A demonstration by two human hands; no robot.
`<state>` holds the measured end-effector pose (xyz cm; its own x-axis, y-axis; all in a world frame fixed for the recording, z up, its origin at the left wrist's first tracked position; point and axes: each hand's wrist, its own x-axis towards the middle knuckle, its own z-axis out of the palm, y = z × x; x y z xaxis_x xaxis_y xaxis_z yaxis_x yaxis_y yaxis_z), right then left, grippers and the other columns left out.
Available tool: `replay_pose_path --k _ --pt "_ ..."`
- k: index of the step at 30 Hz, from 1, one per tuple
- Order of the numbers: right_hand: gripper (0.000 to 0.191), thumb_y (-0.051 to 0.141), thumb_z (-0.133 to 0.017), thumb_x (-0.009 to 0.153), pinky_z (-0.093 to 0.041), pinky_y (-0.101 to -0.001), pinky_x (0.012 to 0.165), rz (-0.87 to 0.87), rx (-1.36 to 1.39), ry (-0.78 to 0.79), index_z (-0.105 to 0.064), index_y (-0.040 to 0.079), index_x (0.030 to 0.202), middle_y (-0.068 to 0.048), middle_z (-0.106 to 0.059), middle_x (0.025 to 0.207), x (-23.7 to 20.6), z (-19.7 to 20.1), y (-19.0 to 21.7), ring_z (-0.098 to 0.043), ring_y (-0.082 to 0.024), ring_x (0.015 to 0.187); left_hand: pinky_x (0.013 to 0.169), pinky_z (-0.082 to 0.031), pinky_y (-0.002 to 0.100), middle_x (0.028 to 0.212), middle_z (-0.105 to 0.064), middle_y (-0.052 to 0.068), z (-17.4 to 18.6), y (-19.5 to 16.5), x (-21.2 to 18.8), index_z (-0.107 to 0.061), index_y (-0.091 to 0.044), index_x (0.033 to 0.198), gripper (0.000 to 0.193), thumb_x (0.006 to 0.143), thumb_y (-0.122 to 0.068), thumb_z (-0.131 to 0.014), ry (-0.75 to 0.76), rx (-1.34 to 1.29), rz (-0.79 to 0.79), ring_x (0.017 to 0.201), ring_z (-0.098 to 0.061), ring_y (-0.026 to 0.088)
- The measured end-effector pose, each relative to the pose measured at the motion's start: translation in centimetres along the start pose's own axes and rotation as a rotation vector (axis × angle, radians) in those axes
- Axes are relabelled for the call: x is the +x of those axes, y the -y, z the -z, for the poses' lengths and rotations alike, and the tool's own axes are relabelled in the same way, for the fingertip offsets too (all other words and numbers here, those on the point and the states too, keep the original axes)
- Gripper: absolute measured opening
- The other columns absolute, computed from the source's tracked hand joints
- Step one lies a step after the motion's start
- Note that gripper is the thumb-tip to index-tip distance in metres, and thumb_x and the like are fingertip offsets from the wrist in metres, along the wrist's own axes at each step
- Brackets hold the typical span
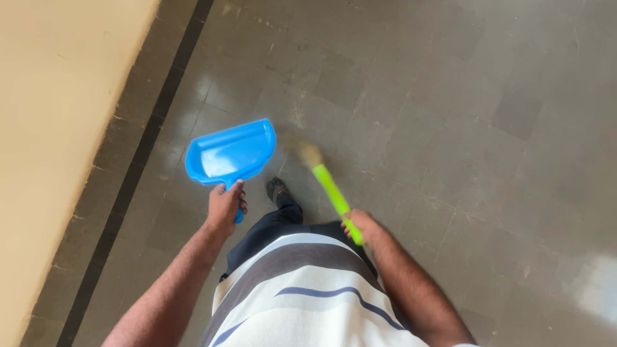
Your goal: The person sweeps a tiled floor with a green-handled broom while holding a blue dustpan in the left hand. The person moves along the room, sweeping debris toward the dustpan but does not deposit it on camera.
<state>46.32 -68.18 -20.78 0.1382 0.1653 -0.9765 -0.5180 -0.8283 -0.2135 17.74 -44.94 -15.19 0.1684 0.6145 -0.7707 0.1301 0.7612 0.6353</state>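
The left hand (225,207) is clenched around the short handle of a blue dustpan (231,153), whose scoop stretches forward and away from the knuckles, held in the air above the grey tiled floor (450,115). The handle's lower tip pokes out beneath the fingers (239,191), so the grip sits about mid-handle. The right hand (361,225) is closed around the bright green handle of a broom (331,189); the handle runs up and to the left from the fist, ending in a tan bristle head (310,154) close to the floor (blurred, so whether it touches the tiles cannot be told). The bristle head lies just to the right of the dustpan's edge, a narrow gap apart. Counted: one dustpan, one broom, two hands. One sandalled foot (276,189) shows between the two tools, under dark trousers and a striped shirt (302,289). A cream wall (51,128) with a dark skirting band runs along the left.
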Motion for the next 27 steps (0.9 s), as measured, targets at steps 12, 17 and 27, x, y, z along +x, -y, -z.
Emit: replay_pose_path --k 12,17,27 --pt "0.038 0.017 -0.067 0.094 -0.053 -0.0326 0.053 0.31 -0.235 -0.116 -0.054 0.003 0.126 -0.01 -0.064 0.089 -1.2 4.7 10.9 -0.059 -0.015 0.062 0.046 -0.043 0.034 0.075 -0.054 0.004 -1.7 -4.1 4.0 -0.048 -0.008 0.096 0.021 0.097 -0.022 -0.064 -0.006 -0.065 0.118 0.054 -0.051 0.015" --pt "0.053 0.02 -0.069 0.092 -0.051 -0.0319 0.052 0.234 -0.307 0.048 -0.052 0.011 0.14 -0.009 -0.066 0.092 0.5 -2.2 16.8 -0.057 -0.015 0.061 0.046 -0.043 0.035 0.075 -0.054 0.005 -3.2 -4.9 5.8 -0.048 -0.007 0.096 0.021 0.098 -0.021 -0.064 -0.045 -0.066 0.124 0.055 -0.052 0.017" --pt "0.047 0.013 -0.065 0.095 -0.047 -0.0334 0.045 0.111 -0.152 0.186 -0.048 0.01 0.138 -0.011 -0.06 0.081 6.8 -4.1 31.5 -0.054 -0.018 0.054 0.047 -0.043 0.034 0.076 -0.054 0.004 -7.0 -13.1 11.2 -0.049 -0.008 0.095 0.02 0.098 -0.022 -0.063 -0.197 -0.111 0.098 0.056 -0.052 0.016"
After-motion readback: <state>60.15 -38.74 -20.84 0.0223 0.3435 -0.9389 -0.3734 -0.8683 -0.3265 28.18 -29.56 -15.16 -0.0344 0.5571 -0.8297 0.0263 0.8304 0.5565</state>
